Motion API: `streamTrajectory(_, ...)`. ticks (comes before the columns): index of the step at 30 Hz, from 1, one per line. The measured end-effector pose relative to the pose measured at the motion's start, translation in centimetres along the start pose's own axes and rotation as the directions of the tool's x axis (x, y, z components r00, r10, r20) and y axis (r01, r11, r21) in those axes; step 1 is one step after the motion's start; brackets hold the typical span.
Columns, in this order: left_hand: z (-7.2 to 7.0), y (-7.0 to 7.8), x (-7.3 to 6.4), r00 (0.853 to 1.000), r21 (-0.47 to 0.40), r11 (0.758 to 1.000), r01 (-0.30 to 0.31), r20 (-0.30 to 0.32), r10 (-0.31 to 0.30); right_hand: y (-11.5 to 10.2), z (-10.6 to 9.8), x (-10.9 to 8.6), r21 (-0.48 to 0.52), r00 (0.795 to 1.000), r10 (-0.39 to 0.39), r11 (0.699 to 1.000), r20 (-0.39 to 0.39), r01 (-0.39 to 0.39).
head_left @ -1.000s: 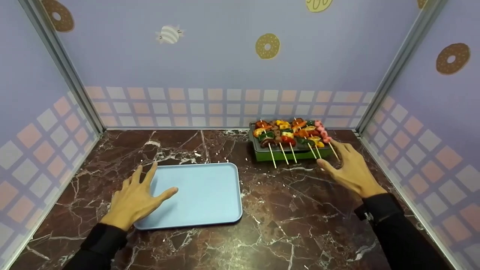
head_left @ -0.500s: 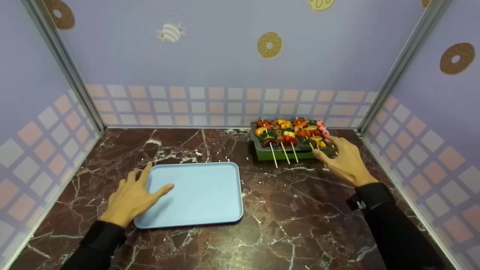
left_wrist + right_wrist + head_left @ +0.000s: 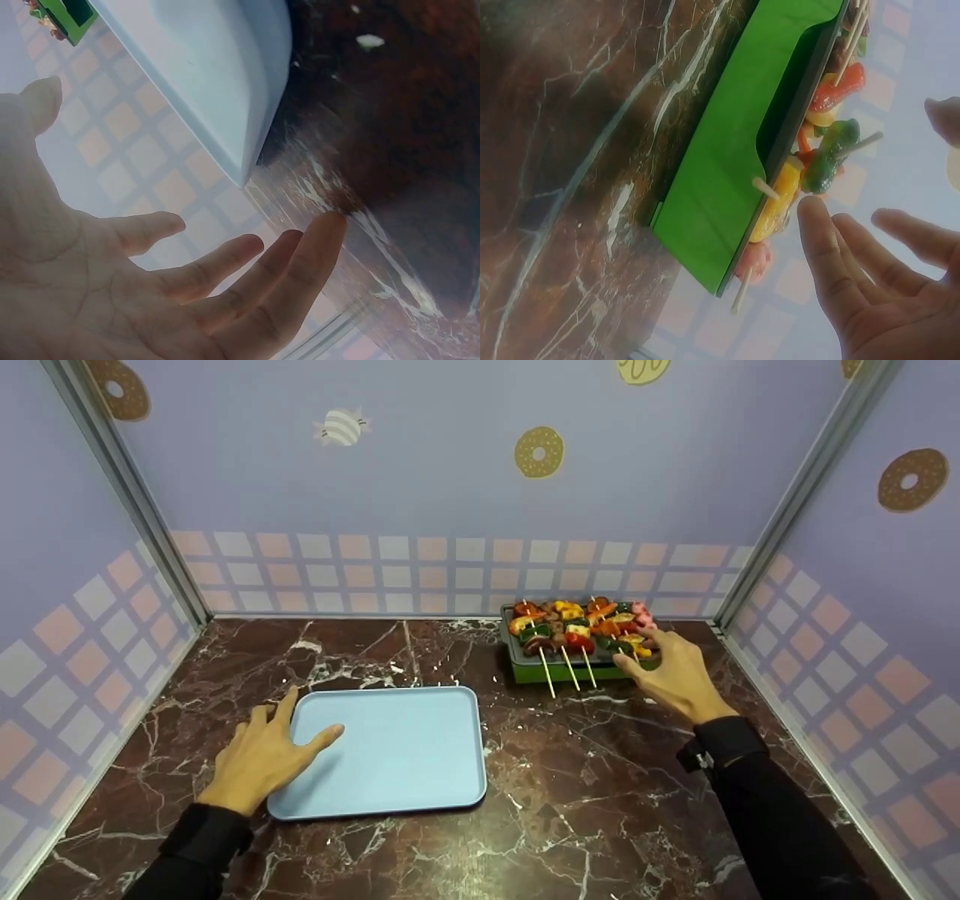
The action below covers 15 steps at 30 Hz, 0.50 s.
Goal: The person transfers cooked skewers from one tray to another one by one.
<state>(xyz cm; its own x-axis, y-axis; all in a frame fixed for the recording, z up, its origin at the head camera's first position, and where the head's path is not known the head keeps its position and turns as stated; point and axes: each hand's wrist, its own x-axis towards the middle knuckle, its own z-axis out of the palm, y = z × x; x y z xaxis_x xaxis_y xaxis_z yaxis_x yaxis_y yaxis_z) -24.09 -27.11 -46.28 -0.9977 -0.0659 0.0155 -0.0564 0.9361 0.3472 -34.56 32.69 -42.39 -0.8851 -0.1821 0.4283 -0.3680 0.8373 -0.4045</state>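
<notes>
Skewers point(image 3: 576, 639) unmoved, right hand point(image 3: 673, 673) further left

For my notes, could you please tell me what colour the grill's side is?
Bright green; the grill's side shows best in the right wrist view.

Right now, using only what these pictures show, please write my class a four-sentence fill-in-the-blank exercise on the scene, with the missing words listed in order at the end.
1. The tray is pale ____ in colour.
2. The side wall of the grill is bright ____.
3. Of the tray and the grill, the person's left hand is nearer the ____.
4. The hand nearer the skewers is the person's ____ one.

Missing words: blue; green; tray; right.
</notes>
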Motion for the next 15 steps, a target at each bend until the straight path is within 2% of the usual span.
streamTrajectory(5, -0.07, -0.08, 0.06, 1.000, -0.002, 1.000, 0.008, 0.000, -0.008, -0.34, 0.32, 0.07, 0.011, 0.999, 0.037, 0.999, 0.016, -0.037)
streamTrajectory(15, -0.16, -0.24, 0.05, 1.000, 0.000, 1.000, 0.018, 0.006, -0.018, -0.76, 0.78, 0.43, -0.007, 0.998, 0.057, 0.998, -0.022, -0.057)
